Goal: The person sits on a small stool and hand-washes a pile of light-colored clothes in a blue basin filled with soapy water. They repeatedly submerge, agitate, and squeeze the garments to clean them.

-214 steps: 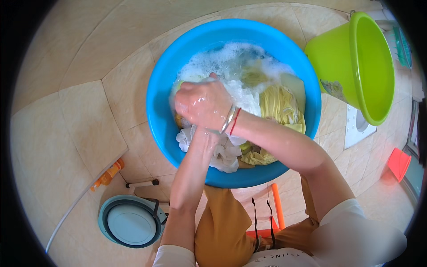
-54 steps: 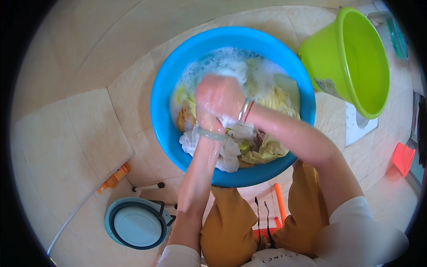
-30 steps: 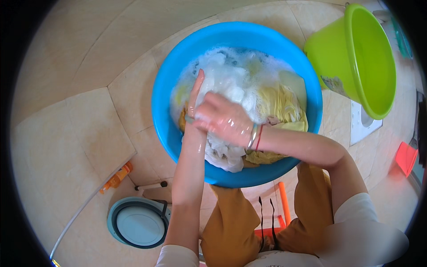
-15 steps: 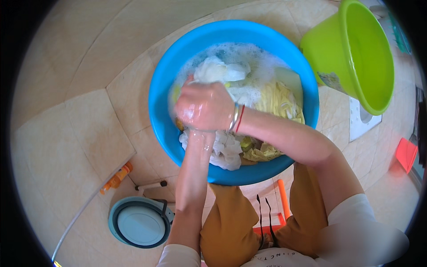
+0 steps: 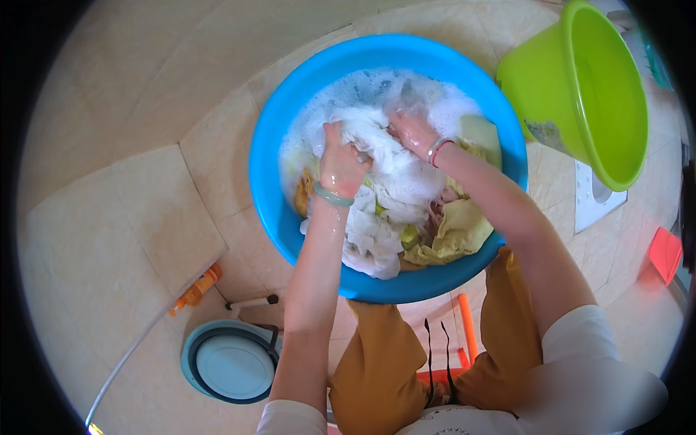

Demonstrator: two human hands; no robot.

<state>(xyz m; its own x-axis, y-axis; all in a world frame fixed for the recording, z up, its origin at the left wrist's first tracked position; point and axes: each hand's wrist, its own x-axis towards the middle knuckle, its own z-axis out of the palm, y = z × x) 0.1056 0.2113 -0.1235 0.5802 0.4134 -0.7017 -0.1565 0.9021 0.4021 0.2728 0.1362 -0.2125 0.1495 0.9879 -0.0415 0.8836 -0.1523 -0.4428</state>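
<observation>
A blue tub [image 5: 264,199] holds foamy water and a heap of wet clothes. My left hand [image 5: 344,163], with a pale green bangle on its wrist, is closed on a white cloth [image 5: 371,132] at the tub's left middle. My right hand [image 5: 413,130] reaches into the suds near the far side, closed against the other side of that cloth; foam partly hides its fingers. Nearer me lie another bunched white cloth [image 5: 371,243] and a pale yellow cloth [image 5: 464,230]. A brown-orange piece [image 5: 302,192] shows at the left edge of the heap.
A tilted lime-green bucket [image 5: 540,80] stands right of the tub, beside a white floor drain [image 5: 591,206]. At lower left are a grey-blue basin [image 5: 235,368], an orange bottle [image 5: 197,288] and a thin hose [image 5: 127,362]. A red dustpan-like piece [image 5: 665,254] is far right.
My hands were together at the tub's left side, the right over the left. Now they are apart, the right farther to the right, with the white cloth spread between them.
</observation>
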